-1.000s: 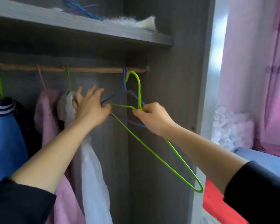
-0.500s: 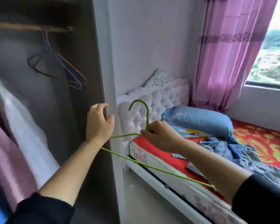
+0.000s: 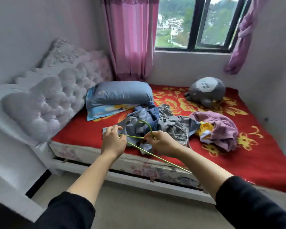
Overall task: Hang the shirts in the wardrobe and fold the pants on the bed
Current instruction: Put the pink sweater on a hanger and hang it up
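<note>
Shirts (image 3: 163,124) lie tangled mid-bed, just beyond the hanger (image 3: 143,124). Right hand (image 3: 162,143) pinches its neck; left hand (image 3: 113,141) curls round one arm. Its hook could snag the heap, dragging pants along.

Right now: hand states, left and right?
Left hand: closed on the green hanger, at its shoulder.
Right hand: closed on the same hanger, at the hook's base.

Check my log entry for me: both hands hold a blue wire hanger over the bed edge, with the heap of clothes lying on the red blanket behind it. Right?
Not quite. The head view shows the hanger is green, not blue. The rest stands: the left hand and right hand both hold it over the bed edge, and the heap of clothes lies on the red blanket behind it.
</note>
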{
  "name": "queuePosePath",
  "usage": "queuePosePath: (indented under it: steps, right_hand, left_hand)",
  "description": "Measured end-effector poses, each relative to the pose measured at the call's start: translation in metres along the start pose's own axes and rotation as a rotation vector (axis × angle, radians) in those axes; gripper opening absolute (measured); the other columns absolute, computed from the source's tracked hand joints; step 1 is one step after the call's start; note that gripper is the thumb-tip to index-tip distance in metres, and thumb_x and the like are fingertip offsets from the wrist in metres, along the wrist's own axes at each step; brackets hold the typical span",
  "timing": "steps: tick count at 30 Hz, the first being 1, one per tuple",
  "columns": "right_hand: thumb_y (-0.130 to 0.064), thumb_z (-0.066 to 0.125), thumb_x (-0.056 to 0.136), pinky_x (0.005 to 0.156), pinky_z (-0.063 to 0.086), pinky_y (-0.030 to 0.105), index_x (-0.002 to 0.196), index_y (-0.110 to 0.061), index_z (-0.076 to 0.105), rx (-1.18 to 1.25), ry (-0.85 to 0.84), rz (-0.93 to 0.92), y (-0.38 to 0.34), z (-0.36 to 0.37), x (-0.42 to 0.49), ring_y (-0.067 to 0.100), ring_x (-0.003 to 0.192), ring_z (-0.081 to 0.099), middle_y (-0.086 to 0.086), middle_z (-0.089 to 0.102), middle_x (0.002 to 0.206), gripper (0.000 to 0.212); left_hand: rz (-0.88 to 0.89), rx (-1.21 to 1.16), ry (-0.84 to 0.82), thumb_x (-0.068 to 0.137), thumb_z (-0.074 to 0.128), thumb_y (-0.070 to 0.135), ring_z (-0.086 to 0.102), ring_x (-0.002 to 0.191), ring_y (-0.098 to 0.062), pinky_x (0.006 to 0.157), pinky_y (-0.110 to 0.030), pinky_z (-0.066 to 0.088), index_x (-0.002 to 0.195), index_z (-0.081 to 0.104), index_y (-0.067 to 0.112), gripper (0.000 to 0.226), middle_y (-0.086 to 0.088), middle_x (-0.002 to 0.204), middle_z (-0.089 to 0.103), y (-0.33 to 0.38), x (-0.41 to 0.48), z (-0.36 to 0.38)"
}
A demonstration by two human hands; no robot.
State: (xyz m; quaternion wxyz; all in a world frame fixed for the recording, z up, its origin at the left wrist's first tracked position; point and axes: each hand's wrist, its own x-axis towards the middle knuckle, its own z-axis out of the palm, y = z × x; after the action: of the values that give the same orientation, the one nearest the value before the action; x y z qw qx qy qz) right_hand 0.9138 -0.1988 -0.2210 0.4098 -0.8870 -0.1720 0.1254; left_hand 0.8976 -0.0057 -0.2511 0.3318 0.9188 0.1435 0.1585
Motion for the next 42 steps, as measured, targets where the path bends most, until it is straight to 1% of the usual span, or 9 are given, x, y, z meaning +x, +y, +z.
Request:
queuePosePath:
  steps: [7, 13, 19, 22, 26, 30, 32, 36, 42]
  right_hand:
    - [-0.016, 0.047, 0.096, 0.033, 0.032, 0.013, 0.096, -0.012, 0.063, 0.109, 0.109, 0.318, 0.126, -0.079, 0.047, 0.003, 0.031, 0.046, 0.005, 0.057, 0.058, 0.017]
    - [-0.018, 0.055, 0.090, 0.043, 0.033, 0.013, 0.088, -0.012, 0.072, 0.054, 0.267, 0.541, 0.217, -0.136, 0.053, 0.000, 0.047, 0.045, -0.010, 0.052, 0.054, 0.018]
    - [-0.018, 0.055, 0.089, 0.059, 0.034, 0.024, 0.091, -0.016, 0.074, 0.087, 0.438, 0.747, 0.284, -0.193, 0.044, 0.005, 0.059, 0.045, -0.011, 0.053, 0.061, 0.020]
    - [-0.016, 0.055, 0.088, 0.061, 0.032, 0.022, 0.092, -0.016, 0.075, 0.087, 0.537, 0.807, 0.319, -0.221, 0.046, 0.007, 0.061, 0.049, -0.012, 0.055, 0.060, 0.020]
    - [-0.016, 0.057, 0.086, 0.070, 0.039, 0.025, 0.093, -0.017, 0.075, 0.111, 0.610, 0.865, 0.375, -0.261, 0.062, 0.019, 0.082, 0.060, 0.003, 0.069, 0.082, 0.020]
    - [-0.014, 0.057, 0.085, 0.068, 0.035, 0.025, 0.091, -0.018, 0.075, 0.085, 0.614, 0.860, 0.444, -0.311, 0.098, 0.019, 0.077, 0.053, 0.001, 0.059, 0.073, 0.019]
    - [-0.014, 0.057, 0.086, 0.067, 0.037, 0.029, 0.090, -0.014, 0.075, 0.050, 0.577, 0.865, 0.481, -0.338, 0.120, 0.024, 0.079, 0.058, 0.006, 0.063, 0.073, 0.018]
    - [-0.014, 0.056, 0.085, 0.074, 0.042, 0.033, 0.092, -0.009, 0.075, 0.004, 0.500, 0.872, 0.551, -0.377, 0.162, 0.036, 0.095, 0.062, 0.017, 0.072, 0.093, 0.021]
    - [-0.011, 0.056, 0.082, 0.090, 0.042, 0.032, 0.115, -0.009, 0.069, -0.013, 0.362, 0.882, 0.640, -0.385, 0.215, 0.033, 0.109, 0.059, 0.016, 0.066, 0.114, 0.036]
  left_hand:
    - [0.034, 0.013, -0.342, 0.088, 0.051, 0.017, 0.044, 0.121, -0.030, 0.104, -0.034, 0.034, 0.119, 0.056, 0.013, 0.032, -0.014, 0.127, 0.050, 0.061, 0.064, 0.163]
    - [0.115, 0.094, -0.612, 0.088, 0.049, 0.018, 0.044, 0.122, -0.032, 0.104, -0.036, 0.035, 0.123, 0.054, 0.011, 0.036, -0.016, 0.129, 0.048, 0.112, 0.100, 0.266]
    - [0.213, 0.134, -0.807, 0.088, 0.049, 0.019, 0.045, 0.118, -0.033, 0.101, -0.036, 0.037, 0.122, 0.053, 0.013, 0.035, -0.015, 0.127, 0.047, 0.162, 0.122, 0.350]
    - [0.241, 0.131, -0.853, 0.087, 0.049, 0.018, 0.045, 0.120, -0.031, 0.102, -0.035, 0.036, 0.123, 0.054, 0.013, 0.037, -0.015, 0.126, 0.049, 0.190, 0.133, 0.394]
    - [0.244, 0.121, -0.902, 0.086, 0.050, 0.019, 0.049, 0.117, -0.029, 0.098, -0.035, 0.038, 0.125, 0.053, 0.013, 0.039, -0.014, 0.122, 0.050, 0.223, 0.146, 0.458]
    - [0.189, 0.138, -0.899, 0.085, 0.050, 0.019, 0.049, 0.118, -0.030, 0.098, -0.036, 0.039, 0.125, 0.053, 0.012, 0.040, -0.015, 0.125, 0.052, 0.248, 0.167, 0.530]
    - [0.120, 0.151, -0.902, 0.084, 0.050, 0.020, 0.051, 0.114, -0.030, 0.093, -0.036, 0.041, 0.124, 0.054, 0.014, 0.040, -0.015, 0.124, 0.052, 0.260, 0.178, 0.567]
    - [-0.020, 0.167, -0.949, 0.084, 0.049, 0.021, 0.054, 0.105, -0.030, 0.075, -0.031, 0.038, 0.126, 0.051, 0.015, 0.042, -0.012, 0.120, 0.052, 0.284, 0.192, 0.637]
    - [-0.194, 0.095, -0.940, 0.082, 0.051, 0.017, 0.056, 0.070, -0.018, 0.057, -0.027, 0.036, 0.108, 0.052, 0.023, 0.027, 0.006, 0.080, 0.057, 0.303, 0.191, 0.725]
